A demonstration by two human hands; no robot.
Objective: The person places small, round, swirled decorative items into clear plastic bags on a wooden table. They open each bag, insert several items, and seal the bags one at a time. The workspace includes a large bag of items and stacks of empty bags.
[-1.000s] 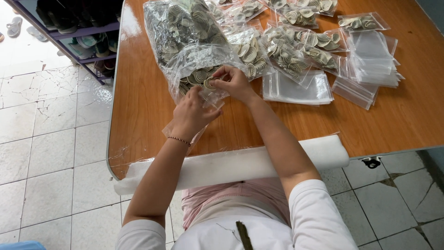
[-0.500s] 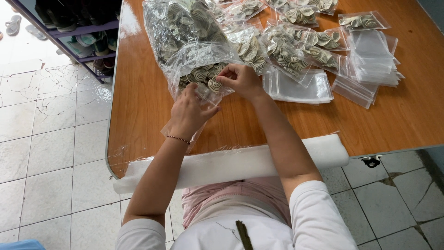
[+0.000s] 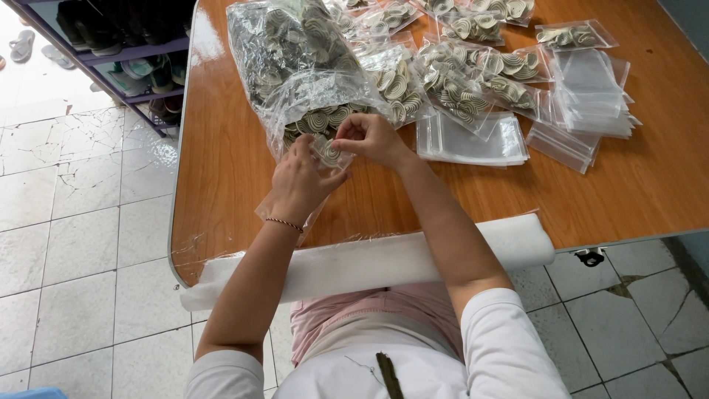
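Right now, both hands meet at the mouth of a big clear bag [image 3: 295,66] full of small round coils. The bag lies on the brown worktop [image 3: 221,162], near its left side, with its open end toward the person. The left hand [image 3: 299,181] has a thin bracelet on its wrist and pinches a small clear bag [image 3: 284,210] that sticks out under the palm. The right hand [image 3: 369,137] is bent, and its fingertips pinch one little coil [image 3: 330,153] just at the big bag's opening. The two hands almost touch each other.

Farther back on the worktop lie many small filled bags [image 3: 458,81] of the same coils. To the right of them sit two piles of empty flat bags [image 3: 587,89]. A white foam pad [image 3: 384,258] wraps the worktop's near edge. On the tiled floor at the left stands a shoe rack [image 3: 125,52].
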